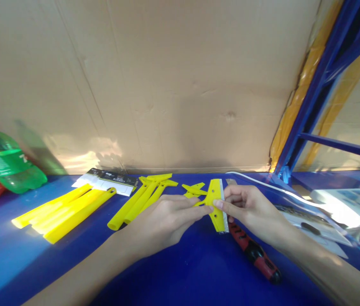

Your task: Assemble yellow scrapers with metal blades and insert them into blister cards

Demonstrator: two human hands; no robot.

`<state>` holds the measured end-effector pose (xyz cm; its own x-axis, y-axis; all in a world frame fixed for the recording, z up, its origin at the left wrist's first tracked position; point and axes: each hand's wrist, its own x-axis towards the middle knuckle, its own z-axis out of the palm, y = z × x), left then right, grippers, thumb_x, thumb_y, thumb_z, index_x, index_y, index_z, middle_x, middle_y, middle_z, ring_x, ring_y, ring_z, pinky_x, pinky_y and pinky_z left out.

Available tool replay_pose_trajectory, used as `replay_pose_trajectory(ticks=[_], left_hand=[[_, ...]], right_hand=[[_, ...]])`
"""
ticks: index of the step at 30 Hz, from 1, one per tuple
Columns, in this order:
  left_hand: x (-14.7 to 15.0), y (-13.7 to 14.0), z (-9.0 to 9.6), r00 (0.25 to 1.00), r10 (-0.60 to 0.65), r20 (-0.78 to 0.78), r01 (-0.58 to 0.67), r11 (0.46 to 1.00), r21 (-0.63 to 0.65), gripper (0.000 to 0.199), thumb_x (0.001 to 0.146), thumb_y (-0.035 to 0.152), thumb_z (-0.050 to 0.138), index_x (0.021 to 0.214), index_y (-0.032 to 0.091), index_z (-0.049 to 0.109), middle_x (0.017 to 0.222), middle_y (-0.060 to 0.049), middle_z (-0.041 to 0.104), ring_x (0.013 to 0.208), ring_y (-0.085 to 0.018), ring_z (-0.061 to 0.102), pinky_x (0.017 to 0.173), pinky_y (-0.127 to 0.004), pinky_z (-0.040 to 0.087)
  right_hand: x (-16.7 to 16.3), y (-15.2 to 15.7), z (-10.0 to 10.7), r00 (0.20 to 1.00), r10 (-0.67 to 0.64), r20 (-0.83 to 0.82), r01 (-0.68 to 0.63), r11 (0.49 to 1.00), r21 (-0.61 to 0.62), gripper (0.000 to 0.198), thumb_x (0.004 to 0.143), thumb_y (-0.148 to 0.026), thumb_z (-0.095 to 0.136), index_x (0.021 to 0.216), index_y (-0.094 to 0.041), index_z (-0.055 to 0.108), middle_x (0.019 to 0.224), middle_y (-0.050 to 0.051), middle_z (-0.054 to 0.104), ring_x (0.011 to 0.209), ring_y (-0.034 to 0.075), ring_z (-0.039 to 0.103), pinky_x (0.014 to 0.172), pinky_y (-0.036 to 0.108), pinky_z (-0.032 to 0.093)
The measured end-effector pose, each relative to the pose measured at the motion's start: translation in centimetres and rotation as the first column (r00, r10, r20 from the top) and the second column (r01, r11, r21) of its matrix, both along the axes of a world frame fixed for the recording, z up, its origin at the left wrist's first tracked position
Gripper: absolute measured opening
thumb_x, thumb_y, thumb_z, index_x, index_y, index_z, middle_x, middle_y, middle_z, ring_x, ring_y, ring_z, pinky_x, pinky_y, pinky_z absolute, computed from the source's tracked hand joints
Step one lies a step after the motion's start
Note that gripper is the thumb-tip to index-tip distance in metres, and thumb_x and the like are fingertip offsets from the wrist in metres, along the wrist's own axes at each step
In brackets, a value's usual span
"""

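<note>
A yellow scraper (214,196) with a pale strip along its right edge is held up in front of me between both hands. My left hand (175,216) is closed on its narrow neck, fingers reaching onto the head. From the right, my right hand (245,206) pinches the head, its thumb on the face near the strip. Under my right hand lies a tool with a red and black handle (256,255); its far end is partly hidden by that hand. Behind my left hand are small yellow plastic pieces (194,189).
Several yellow tubes (71,212) lie at left beside black-and-white printed cards (106,180). More yellow scrapers (144,197) are stacked mid-table. A green bottle (9,163) stands far left. A white cable (272,188) crosses the back right, near a blue metal frame (307,106). Cardboard (167,85) forms the back wall.
</note>
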<state>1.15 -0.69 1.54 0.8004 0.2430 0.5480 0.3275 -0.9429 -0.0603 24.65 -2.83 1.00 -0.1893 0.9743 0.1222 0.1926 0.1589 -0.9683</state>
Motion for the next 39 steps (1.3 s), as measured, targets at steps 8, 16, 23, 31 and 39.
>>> replay_pose_trajectory(ticks=[8, 16, 23, 31, 39], left_hand=[[-0.8, -0.4, 0.4, 0.969, 0.125, -0.211, -0.087, 0.980, 0.180, 0.043, 0.102, 0.009, 0.042, 0.139, 0.023, 0.060, 0.115, -0.010, 0.077, 0.095, -0.024, 0.076, 0.079, -0.034, 0.062], [-1.2, -0.5, -0.6, 0.964, 0.156, -0.217, -0.106, 0.969, 0.222, 0.054, 0.098, 0.002, 0.036, 0.146, 0.022, 0.052, 0.111, -0.010, 0.076, 0.092, -0.019, 0.073, 0.078, -0.028, 0.061], [-2.8, 0.5, -0.7, 0.964, 0.167, -0.207, -0.146, 0.983, 0.113, 0.042, 0.100, 0.009, 0.046, 0.138, 0.020, 0.062, 0.119, -0.013, 0.077, 0.101, -0.026, 0.076, 0.087, -0.036, 0.063], [-3.6, 1.0, -0.7, 0.967, 0.173, -0.187, -0.182, 0.983, -0.036, 0.037, 0.107, 0.022, 0.042, 0.137, 0.020, 0.063, 0.120, -0.012, 0.076, 0.100, -0.024, 0.076, 0.086, -0.036, 0.063], [-2.6, 0.9, -0.7, 0.955, 0.190, -0.227, -0.206, 0.977, -0.050, 0.038, 0.106, 0.022, 0.043, 0.137, 0.022, 0.065, 0.120, -0.013, 0.076, 0.097, -0.025, 0.076, 0.085, -0.038, 0.063]], right_hand=[[-0.2, 0.0, -0.3, 0.998, 0.041, -0.055, -0.043, 0.998, -0.039, 0.042, 0.070, -0.055, 0.088, 0.072, -0.019, 0.067, 0.067, 0.002, 0.071, 0.060, 0.015, 0.060, 0.058, 0.027, 0.046], [-0.2, 0.1, -0.4, 0.998, 0.030, -0.055, -0.034, 0.995, -0.089, 0.044, 0.066, -0.058, 0.089, 0.069, -0.020, 0.067, 0.065, 0.000, 0.069, 0.060, 0.015, 0.061, 0.058, 0.027, 0.048], [1.5, 1.0, 0.3, 0.969, -0.208, -0.133, 0.202, 0.977, -0.062, 0.054, 0.073, -0.071, 0.076, 0.089, -0.020, 0.075, 0.073, 0.006, 0.076, 0.061, 0.018, 0.068, 0.059, 0.029, 0.054], [4.4, 2.7, -1.0, 0.672, -0.338, 0.659, 0.033, 0.902, 0.430, 0.024, 0.097, -0.025, 0.053, 0.102, -0.021, 0.076, 0.097, 0.010, 0.081, 0.086, 0.027, 0.076, 0.077, 0.039, 0.058], [1.3, 3.2, -2.2, 0.472, -0.276, 0.837, -0.208, 0.888, 0.410, 0.038, 0.096, -0.012, 0.053, 0.129, -0.015, 0.071, 0.119, 0.016, 0.074, 0.115, 0.036, 0.065, 0.092, 0.045, 0.055]])
